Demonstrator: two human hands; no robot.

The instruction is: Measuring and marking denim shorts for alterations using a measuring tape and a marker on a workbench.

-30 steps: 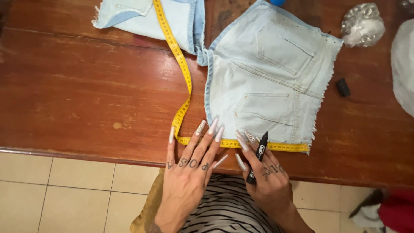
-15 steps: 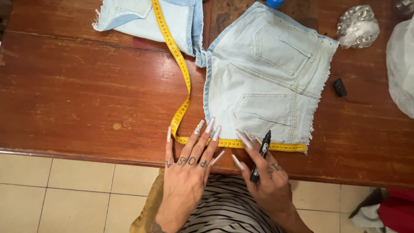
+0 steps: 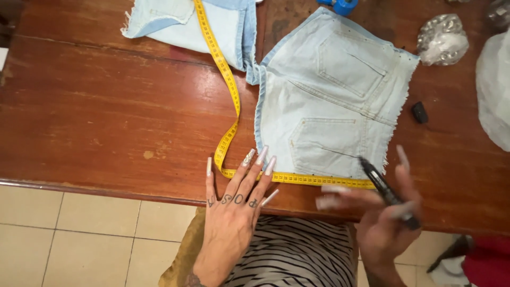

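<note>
Pale blue denim shorts (image 3: 334, 101) lie flat on the red-brown wooden table (image 3: 106, 122). A yellow measuring tape (image 3: 226, 90) runs down from the far edge, bends at the shorts' near left corner and follows their near edge. My left hand (image 3: 236, 204) rests flat with its fingertips pressing the tape at that corner. My right hand (image 3: 385, 218), blurred by motion, holds a black marker (image 3: 385, 191) just off the shorts' near right corner, above the tape's end.
A second piece of pale denim (image 3: 186, 21) lies at the far left. A small black cap (image 3: 419, 112) sits right of the shorts. Crumpled clear plastic (image 3: 442, 38) and a white bag (image 3: 494, 90) lie at the right. Tiled floor shows below the table edge.
My right hand has shifted right along the tape with the marker, from the middle of the shorts' near edge to past the right corner. The left hand stays on the tape.
</note>
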